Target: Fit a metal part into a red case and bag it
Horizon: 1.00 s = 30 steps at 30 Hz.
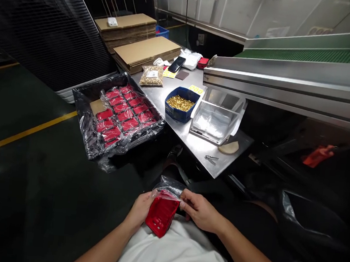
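Low in front of my body is a red plastic housing (161,215), its hollow ribbed side facing up. A clear plastic bag (170,187) covers its far end. My left hand (139,208) is closed on the left edge of the housing and the bag's rim. On the other side, my right hand (199,208) pinches the bag's edge near the housing's upper right corner. The fingertips of both hands are partly hidden by the bag and the housing.
A black crate (82,117) of bagged red parts stands left of the metal table (188,149). On the table are a blue bin (176,115) of brass pieces, a tray of clear bags (211,122), nippers (211,159) and cardboard stacks (147,53). A green conveyor (311,53) runs at right.
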Each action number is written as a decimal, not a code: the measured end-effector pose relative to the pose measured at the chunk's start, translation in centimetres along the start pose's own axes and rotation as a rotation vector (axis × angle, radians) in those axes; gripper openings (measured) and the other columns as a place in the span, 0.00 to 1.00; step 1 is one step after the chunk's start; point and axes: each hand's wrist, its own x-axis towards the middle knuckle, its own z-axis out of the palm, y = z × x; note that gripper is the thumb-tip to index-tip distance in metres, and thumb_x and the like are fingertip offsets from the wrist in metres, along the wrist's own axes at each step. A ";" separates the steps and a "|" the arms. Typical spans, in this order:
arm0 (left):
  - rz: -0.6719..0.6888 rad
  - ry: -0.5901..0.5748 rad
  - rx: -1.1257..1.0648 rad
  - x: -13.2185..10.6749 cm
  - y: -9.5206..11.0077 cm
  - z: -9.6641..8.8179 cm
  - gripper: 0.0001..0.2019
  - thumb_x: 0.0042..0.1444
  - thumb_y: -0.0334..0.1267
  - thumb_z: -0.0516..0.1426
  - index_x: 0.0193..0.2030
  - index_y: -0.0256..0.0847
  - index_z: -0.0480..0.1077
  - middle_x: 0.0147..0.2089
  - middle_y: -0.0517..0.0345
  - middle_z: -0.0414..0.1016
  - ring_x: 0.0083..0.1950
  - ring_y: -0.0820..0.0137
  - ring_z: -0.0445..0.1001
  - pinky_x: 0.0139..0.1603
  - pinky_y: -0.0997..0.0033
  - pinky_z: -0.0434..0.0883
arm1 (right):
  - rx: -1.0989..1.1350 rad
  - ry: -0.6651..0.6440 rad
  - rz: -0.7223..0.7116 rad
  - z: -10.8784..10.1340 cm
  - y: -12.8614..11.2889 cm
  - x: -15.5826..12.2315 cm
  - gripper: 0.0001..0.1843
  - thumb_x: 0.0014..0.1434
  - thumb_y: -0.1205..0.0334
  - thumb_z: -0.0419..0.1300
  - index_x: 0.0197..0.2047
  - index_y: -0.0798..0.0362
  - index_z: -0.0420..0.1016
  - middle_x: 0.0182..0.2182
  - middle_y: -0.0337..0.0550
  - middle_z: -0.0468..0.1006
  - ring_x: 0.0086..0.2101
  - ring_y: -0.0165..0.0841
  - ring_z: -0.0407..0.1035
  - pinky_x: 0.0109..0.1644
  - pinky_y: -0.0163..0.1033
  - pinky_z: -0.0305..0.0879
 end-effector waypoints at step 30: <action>-0.021 0.337 0.185 0.6 1.6 1.8 0.17 0.53 0.54 0.57 0.31 0.42 0.61 0.23 0.65 0.67 0.22 0.70 0.69 0.23 0.71 0.67 | -0.459 0.065 -0.208 2.8 -1.2 -1.9 0.40 0.53 0.45 0.67 0.66 0.40 0.60 0.47 0.45 0.72 0.40 0.38 0.70 0.44 0.40 0.64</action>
